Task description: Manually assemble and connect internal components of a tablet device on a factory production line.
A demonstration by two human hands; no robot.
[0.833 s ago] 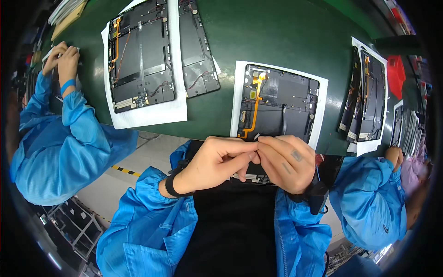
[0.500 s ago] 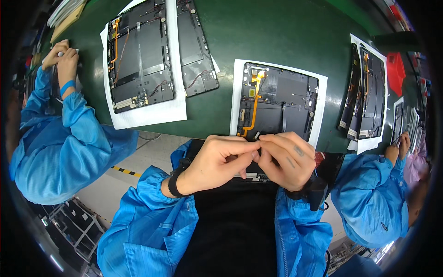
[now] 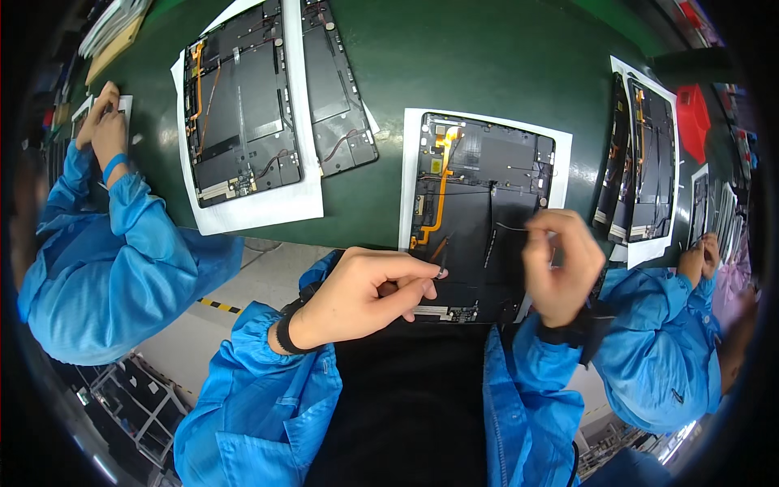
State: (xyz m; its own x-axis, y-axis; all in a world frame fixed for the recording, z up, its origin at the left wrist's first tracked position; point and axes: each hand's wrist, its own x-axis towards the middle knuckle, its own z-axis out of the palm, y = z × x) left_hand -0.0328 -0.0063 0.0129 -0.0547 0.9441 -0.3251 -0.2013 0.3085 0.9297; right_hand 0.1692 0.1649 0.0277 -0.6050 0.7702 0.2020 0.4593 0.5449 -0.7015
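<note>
A black tablet-like device [image 3: 471,219] lies opened on a white sheet in front of me, with an orange flex cable down its left side. My left hand [image 3: 369,288] is closed over its lower left part, thumb and forefinger pinching a small dark strip [image 3: 444,258]. Over the device's right edge, my right hand [image 3: 564,264] is closed in a pinch and smeared by motion. A thin pale line [image 3: 511,228] runs to its fingertips; whether they hold it I cannot tell. A black strip [image 3: 491,223] runs down the middle of the device.
Two more opened devices [image 3: 243,105] lie on white sheets [image 3: 268,213] to the left on the green table [image 3: 479,49]. Further devices [image 3: 649,162] and a red bin [image 3: 691,122] are at the right. Co-workers in blue sleeves [image 3: 114,276] sit on both sides.
My hands were together at the fingertips and are now apart. The right has moved right over the device's edge; the left has shifted slightly left and down, still pinching.
</note>
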